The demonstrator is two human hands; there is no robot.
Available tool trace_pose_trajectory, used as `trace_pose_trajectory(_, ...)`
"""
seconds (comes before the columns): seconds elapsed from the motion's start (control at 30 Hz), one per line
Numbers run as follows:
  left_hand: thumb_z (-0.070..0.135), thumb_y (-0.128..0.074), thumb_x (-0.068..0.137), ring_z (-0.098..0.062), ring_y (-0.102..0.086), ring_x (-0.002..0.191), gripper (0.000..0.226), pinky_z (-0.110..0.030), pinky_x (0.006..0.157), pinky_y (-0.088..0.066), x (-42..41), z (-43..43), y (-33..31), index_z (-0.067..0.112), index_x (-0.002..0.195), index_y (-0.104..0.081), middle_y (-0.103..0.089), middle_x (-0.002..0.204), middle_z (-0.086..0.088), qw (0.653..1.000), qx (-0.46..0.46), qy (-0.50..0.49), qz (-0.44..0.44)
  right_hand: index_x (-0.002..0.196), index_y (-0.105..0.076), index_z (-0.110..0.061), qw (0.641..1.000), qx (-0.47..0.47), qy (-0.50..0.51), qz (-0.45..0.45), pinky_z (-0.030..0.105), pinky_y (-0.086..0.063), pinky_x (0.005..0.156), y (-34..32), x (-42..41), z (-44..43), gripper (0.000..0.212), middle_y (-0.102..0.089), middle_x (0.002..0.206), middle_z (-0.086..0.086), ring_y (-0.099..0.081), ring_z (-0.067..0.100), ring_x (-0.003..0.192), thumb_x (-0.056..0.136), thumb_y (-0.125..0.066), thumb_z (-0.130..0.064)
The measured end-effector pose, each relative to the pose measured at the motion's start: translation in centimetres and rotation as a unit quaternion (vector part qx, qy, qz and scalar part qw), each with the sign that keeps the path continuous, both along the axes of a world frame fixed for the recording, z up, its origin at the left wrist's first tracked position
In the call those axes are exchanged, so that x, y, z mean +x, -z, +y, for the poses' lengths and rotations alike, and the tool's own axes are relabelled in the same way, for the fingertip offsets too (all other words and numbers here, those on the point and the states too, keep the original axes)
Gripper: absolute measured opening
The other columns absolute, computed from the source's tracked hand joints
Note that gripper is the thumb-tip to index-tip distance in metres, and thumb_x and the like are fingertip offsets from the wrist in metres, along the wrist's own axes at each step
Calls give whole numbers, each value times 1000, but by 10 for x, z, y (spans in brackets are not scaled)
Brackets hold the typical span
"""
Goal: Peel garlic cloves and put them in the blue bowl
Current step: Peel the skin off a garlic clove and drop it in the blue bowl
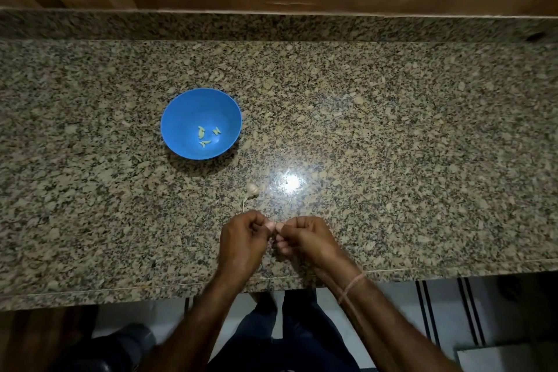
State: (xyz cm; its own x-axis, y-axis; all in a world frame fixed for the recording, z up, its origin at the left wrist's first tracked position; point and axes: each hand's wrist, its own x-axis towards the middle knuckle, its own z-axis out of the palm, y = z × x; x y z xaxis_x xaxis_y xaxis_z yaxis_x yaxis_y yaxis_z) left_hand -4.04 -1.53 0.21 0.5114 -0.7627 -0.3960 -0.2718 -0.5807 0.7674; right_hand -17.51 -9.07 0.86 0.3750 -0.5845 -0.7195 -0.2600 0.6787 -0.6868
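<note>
Small pale garlic clove (274, 225) is pinched between curled fingertips of left hand (241, 240) and right hand (305, 238), held together at 6 o'clock over the speckled granite counter (392, 130); the clove is mostly hidden. Whitish garlic bulb with dry stem (252, 190) is seen just beyond the hands, at 11 o'clock. Round blue plastic bowl (172, 112) is set farther out at 10 o'clock, several peeled yellowish cloves (208, 136) inside.

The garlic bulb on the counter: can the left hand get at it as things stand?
Probably yes. The garlic bulb lies beyond the left hand, only counter between them; but that hand first must release the clove it pinches.
</note>
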Motion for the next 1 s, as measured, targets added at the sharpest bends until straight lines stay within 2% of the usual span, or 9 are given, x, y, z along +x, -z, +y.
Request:
trace_pose_trajectory(0.1,16,-71,97,-13,-49,48,21,-23,46,-38,8,-5,-2,9,77,-72,-63,64,-5,955,69,-102,270,76,-70,-13,920,-349,-130,119,30,-53,60,10,-5,2,16,-70,66,-1,-64,14,59,90,-76,-16)
trace_pose_trajectory(0.2,11,-69,98,-13,-51,55,14,-21,46,-40,14,-5,2,0,94,-75,-65,72,-9,913,125,-136,364,78,-67,-20,831,-496,-211,137,25,-41,55,12,-3,1,13,-65,64,-7,-58,9,58,90,-73,-18)
trace_pose_trajectory(0.3,11,-68,98,-14,-52,55,16,-24,48,-41,10,-3,4,0,88,-73,-66,71,-11,938,69,-131,314,75,-69,-17,875,-424,-187,137,25,-46,56,8,2,-1,16,-67,64,-5,-61,11,58,90,-74,-19)
trace_pose_trajectory(0.4,16,-72,94,-15,-62,61,17,-26,56,-49,5,-1,3,12,78,-71,-71,70,-1,996,17,-43,78,74,-68,-4,991,-106,-63,48,32,-54,56,-5,7,-4,21,-69,67,11,-62,21,54,95,-70,-6)
trace_pose_trajectory(0.47,19,-74,92,-14,-65,66,18,-25,58,-49,5,0,3,17,75,-69,-69,68,4,1000,4,-3,-12,74,-67,-1,1000,7,-28,12,28,-52,53,-10,8,-6,22,-66,68,16,-60,18,52,95,-66,1)
trace_pose_trajectory(0.53,19,-73,92,-13,-61,60,22,-24,56,-46,7,-3,1,15,71,-68,-67,66,3,999,31,0,13,71,-66,-9,980,-150,-101,83,23,-48,55,-3,7,-5,24,-67,66,10,-59,15,54,95,-68,-5)
trace_pose_trajectory(0.63,5,-67,96,-15,-51,52,23,-25,50,-41,13,-11,-4,5,74,-67,-64,66,-8,953,88,-108,270,75,-61,-17,807,-492,-256,202,13,-24,50,7,7,-2,19,-61,62,-3,-48,12,51,92,-69,-12)
trace_pose_trajectory(0.73,-2,-61,98,-13,-51,53,22,-25,50,-46,19,-12,-11,3,79,-72,-64,65,-8,908,130,-132,377,76,-51,-22,748,-549,-317,197,12,-12,51,7,5,-3,26,-54,63,-6,-39,10,50,91,-70,-12)
trace_pose_trajectory(1.0,21,-54,104,-8,-40,58,31,-29,55,-31,0,-6,-2,20,74,-49,-48,64,6,998,-3,61,12,71,-52,-22,851,-454,-204,169,33,-35,49,15,11,-15,30,-49,55,-8,-47,14,50,99,-61,-27)
